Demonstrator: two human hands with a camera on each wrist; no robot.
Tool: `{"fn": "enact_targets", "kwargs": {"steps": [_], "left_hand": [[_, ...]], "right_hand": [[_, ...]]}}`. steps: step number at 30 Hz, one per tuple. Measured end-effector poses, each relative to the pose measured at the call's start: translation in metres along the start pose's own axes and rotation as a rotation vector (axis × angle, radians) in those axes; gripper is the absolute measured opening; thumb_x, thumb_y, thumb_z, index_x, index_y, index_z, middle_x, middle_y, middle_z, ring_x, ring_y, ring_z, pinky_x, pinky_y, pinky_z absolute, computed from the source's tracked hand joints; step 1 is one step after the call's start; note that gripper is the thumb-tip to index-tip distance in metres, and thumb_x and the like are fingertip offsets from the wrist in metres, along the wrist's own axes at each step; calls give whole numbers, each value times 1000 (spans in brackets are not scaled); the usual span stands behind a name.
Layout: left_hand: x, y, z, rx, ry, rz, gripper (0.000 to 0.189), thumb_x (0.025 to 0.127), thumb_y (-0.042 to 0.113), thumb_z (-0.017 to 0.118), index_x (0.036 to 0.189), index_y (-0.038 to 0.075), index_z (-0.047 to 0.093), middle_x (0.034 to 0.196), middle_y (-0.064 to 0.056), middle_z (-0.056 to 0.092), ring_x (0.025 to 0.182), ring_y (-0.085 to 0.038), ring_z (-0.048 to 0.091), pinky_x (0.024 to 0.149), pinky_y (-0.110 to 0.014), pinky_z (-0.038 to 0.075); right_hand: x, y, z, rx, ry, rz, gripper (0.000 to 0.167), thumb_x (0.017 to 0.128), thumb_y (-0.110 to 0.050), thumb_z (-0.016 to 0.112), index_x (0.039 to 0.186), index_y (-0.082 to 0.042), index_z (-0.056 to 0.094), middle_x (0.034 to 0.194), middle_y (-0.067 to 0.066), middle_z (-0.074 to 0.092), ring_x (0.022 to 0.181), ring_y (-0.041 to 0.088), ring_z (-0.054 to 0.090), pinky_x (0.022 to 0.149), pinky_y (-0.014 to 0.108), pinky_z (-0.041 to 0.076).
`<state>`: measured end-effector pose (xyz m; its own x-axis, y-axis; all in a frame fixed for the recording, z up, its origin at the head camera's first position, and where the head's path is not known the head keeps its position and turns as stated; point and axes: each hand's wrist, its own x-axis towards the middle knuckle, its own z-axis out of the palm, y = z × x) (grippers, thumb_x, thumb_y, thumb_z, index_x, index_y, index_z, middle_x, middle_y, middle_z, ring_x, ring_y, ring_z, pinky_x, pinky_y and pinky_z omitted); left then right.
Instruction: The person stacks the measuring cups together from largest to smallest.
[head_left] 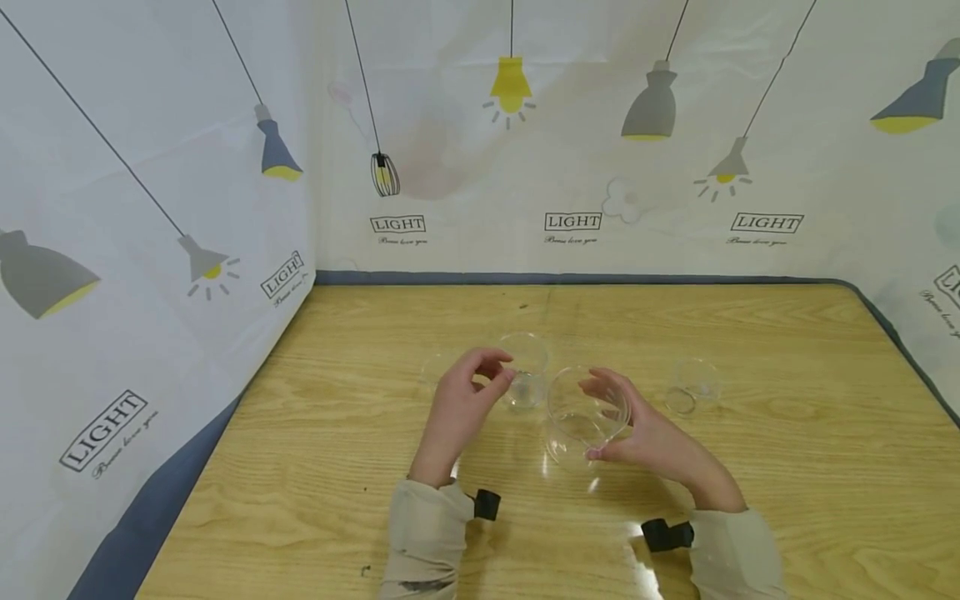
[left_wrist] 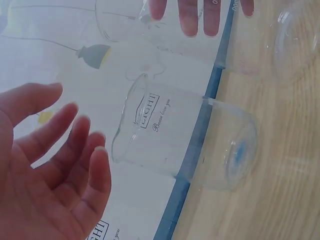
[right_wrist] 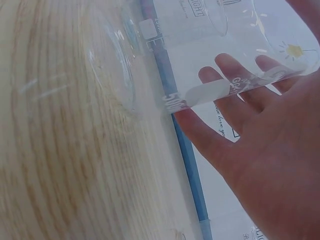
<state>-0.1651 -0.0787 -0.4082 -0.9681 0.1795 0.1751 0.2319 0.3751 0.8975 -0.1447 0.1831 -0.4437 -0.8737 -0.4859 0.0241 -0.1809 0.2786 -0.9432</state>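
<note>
A large clear glass beaker (head_left: 570, 429) with white printed markings stands tall in front of me. My right hand (head_left: 656, 437) grips its right side, thumb at the near wall and fingers round the far wall. In the right wrist view those fingers show through the glass (right_wrist: 220, 30). Just left of it is a smaller clear beaker (head_left: 527, 354). Beside that one my left hand (head_left: 465, 404) hangs with loosely bent fingers and nothing in them. The left wrist view shows a gap between this hand and the smaller beaker's wavy rim (left_wrist: 120, 135).
Another small clear glass vessel (head_left: 696, 382) stands right of my right hand. A faint glass rim (head_left: 433, 367) shows behind my left hand, mostly hidden. The wooden table (head_left: 337, 467) ends at a printed cloth backdrop (head_left: 465, 242) on the far and side edges.
</note>
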Motion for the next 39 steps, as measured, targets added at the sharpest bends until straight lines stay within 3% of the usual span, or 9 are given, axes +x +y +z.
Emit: {"fn": "enact_targets", "kwargs": {"steps": [4, 10, 20, 25, 28, 36, 39], "left_hand": [[3, -2, 1, -6, 80, 2, 31, 84, 42, 57, 111, 25, 57, 106, 9, 53, 98, -11, 50, 76, -30, 46], [5, -7, 3, -24, 150, -40, 36, 83, 39, 60, 116, 25, 53, 115, 5, 48, 105, -10, 45, 82, -33, 45], [7, -14, 9, -35, 96, -133, 52, 81, 39, 63, 127, 30, 41, 130, 6, 36, 118, -19, 37, 92, -42, 38], [8, -17, 13, -15, 77, -144, 60, 80, 41, 64, 132, 32, 36, 136, 5, 31, 123, -22, 33, 95, -44, 34], [9, -20, 15, -25, 69, -149, 66, 78, 42, 65, 134, 33, 32, 137, 4, 30, 125, -24, 31, 96, -43, 33], [10, -30, 28, -72, 72, -163, 75, 74, 49, 66, 135, 43, 22, 140, 10, 27, 126, -25, 30, 97, -43, 32], [11, -33, 34, -100, 78, -158, 78, 74, 46, 68, 136, 44, 20, 141, 12, 26, 126, -27, 30, 96, -45, 32]], "right_hand": [[1, 1, -1, 12, -12, -4, 97, 69, -19, 77, 141, -26, 13, 141, 5, 26, 127, 33, 24, 79, 43, 46], [0, -1, -1, 34, -10, 9, 96, 69, -18, 77, 140, -31, 14, 141, 4, 26, 127, 32, 24, 76, 35, 48], [0, -2, 0, 28, -13, 1, 95, 70, -17, 77, 140, -29, 14, 141, 5, 26, 128, 33, 24, 77, 37, 48], [0, -3, 0, 38, -14, -10, 96, 70, -14, 76, 141, -23, 13, 141, 7, 25, 129, 32, 22, 71, 36, 50], [0, -3, 0, 25, -7, -12, 96, 69, -14, 77, 141, -23, 14, 141, 6, 26, 128, 32, 22, 75, 40, 48], [0, 0, -1, 38, -6, -7, 96, 69, -15, 77, 140, -30, 15, 141, 5, 27, 128, 31, 23, 74, 37, 49], [0, 0, -1, 25, 2, -3, 98, 68, -18, 78, 140, -32, 14, 140, 3, 27, 128, 29, 24, 80, 43, 46]]}}
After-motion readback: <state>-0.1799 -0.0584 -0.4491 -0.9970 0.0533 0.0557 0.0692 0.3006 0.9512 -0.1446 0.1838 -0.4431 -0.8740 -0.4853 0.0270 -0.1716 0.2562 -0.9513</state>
